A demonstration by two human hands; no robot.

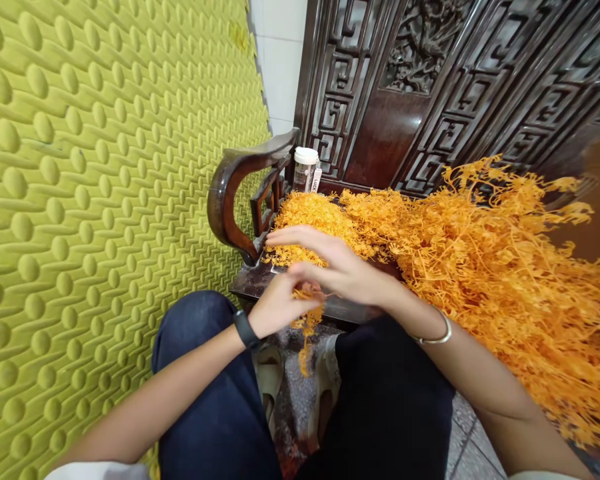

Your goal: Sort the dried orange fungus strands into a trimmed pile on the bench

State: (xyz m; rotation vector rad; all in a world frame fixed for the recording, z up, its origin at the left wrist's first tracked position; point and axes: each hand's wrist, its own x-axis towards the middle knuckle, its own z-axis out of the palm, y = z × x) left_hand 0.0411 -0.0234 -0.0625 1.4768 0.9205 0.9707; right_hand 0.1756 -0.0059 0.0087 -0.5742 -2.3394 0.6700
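Observation:
My left hand [277, 303], with a dark band at its wrist, is closed around a small orange sprig [307, 327] of dried or artificial foliage, which dangles below the fingers. My right hand [337, 263], wearing a bangle, reaches across just above the left one. Its fingers are stretched out toward the left and slightly blurred, with the thumb close to my left hand. Behind both hands, a pile of loose orange bits [310, 220] lies on the dark wooden bench seat [337, 310]. A large heap of feathery orange sprigs [480, 253] spreads along the right.
A clear jar with a white lid [306, 157] stands at the back of the bench, beside a small white box [317, 179]. The bench has a curved wooden armrest [225, 193] and a carved backrest [390, 133]. Yellow-green textured padding [80, 200] fills the left side.

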